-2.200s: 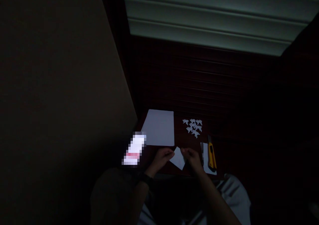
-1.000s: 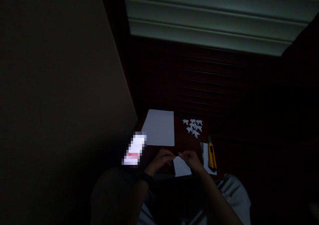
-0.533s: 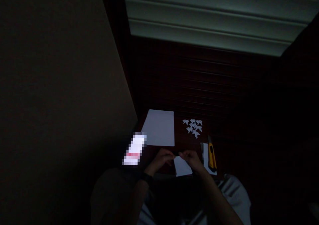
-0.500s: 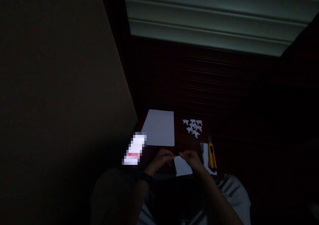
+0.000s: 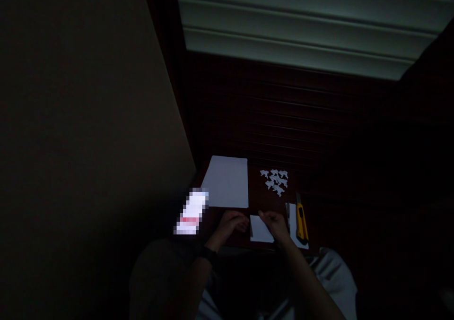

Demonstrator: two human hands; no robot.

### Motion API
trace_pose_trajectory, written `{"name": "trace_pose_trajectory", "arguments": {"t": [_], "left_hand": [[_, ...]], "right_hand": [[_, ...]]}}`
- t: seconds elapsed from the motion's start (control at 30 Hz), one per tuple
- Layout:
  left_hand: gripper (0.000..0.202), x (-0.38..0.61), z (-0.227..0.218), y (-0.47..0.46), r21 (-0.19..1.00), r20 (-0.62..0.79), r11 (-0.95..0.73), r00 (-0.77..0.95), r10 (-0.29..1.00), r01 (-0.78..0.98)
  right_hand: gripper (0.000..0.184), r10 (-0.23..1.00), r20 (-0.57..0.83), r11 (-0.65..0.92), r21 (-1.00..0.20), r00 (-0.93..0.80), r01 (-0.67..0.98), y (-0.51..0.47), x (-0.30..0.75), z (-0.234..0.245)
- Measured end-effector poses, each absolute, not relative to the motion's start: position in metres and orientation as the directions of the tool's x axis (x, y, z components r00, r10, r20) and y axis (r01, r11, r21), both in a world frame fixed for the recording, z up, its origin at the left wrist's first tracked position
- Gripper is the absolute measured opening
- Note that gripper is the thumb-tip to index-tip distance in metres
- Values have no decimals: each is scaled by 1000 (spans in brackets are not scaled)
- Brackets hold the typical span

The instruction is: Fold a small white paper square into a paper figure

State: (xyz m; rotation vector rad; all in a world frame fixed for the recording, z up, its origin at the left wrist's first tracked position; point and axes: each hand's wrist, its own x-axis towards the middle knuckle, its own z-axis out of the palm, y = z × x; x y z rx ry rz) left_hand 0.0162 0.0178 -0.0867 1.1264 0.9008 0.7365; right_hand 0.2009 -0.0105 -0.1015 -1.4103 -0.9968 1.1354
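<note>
A small white square of paper [image 5: 261, 230] lies flat near the table's front edge, straighter to me now. My right hand [image 5: 275, 224] pinches its upper edge between thumb and fingers. Just left of the paper, my left hand [image 5: 233, 223] has its fingers curled together, with a narrow gap to the paper and nothing visible in them. To the right, a yellow utility knife [image 5: 301, 223], blade out, rests on white paper pieces [image 5: 292, 218]. Several small folded paper shapes [image 5: 275, 180] lie in a cluster beyond my right hand.
A larger stack of white paper [image 5: 229, 183] lies at the back left of the dark table [image 5: 255, 202]. A lit, blurred screen [image 5: 192, 212] is at the left edge, by the wall [image 5: 142, 145]. Pale slats [image 5: 301, 36] rise behind. The room is dim.
My left hand has let go of the paper's left corner and drawn slightly away. The paper has turned and shifted up a little, still in my right hand.
</note>
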Motion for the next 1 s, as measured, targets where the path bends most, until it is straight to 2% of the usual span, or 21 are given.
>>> {"name": "trace_pose_trajectory", "arguments": {"t": [0.1, 0.23, 0.37, 0.5, 0.63, 0.83, 1.0], "left_hand": [[38, 18, -82, 16, 979, -190, 205, 460, 867, 18], [44, 23, -85, 14, 979, -108, 14, 456, 883, 205], [43, 23, -91, 15, 966, -87, -40, 470, 878, 255], [39, 20, -90, 16, 968, -68, -75, 535, 842, 241], [36, 20, -89, 16, 972, -84, -49, 533, 842, 232], [39, 25, -92, 14, 983, -178, 136, 508, 843, 120], [41, 26, -92, 15, 978, -206, 192, 479, 853, 80]], "right_hand": [[34, 951, -102, -111, -994, 290, 13, -11, 197, -101], [34, 938, -126, -120, -992, 322, -38, -13, 193, -100], [31, 963, -180, -150, -976, 202, -159, -14, 196, -93], [31, 980, -197, -193, -974, 27, -114, -12, 200, -88], [33, 974, -228, -228, -972, -2, -49, -10, 199, -92], [37, 960, -232, -215, -969, 157, -118, -11, 196, -93], [38, 944, -235, -193, -963, 232, -187, -11, 198, -94]]}}
